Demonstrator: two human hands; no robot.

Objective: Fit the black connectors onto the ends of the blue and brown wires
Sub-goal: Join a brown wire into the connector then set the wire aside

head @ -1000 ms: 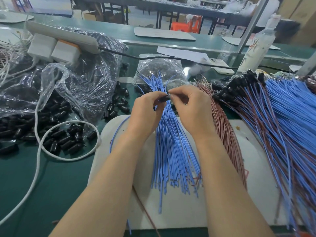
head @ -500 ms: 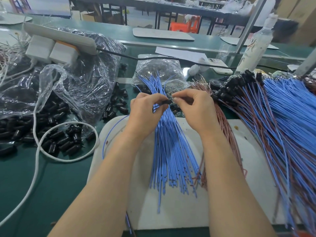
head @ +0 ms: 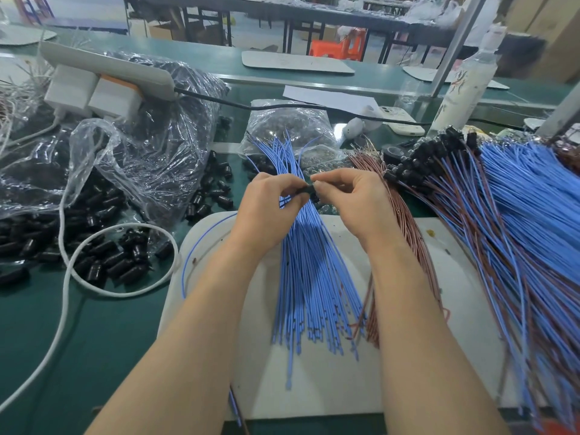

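1 black connector (head: 307, 190) — above blue wires (head: 303, 265) (fanned)

Green-topped workbench (head: 103, 334), dark-framed tables (head: 314, 17) behind, orange stool (head: 340, 45) between them.

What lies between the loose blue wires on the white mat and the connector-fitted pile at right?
A bundle of brown wires, shown in the head view.

left hand (head: 266, 208) and right hand (head: 356, 204) fingertip-to-fingertip
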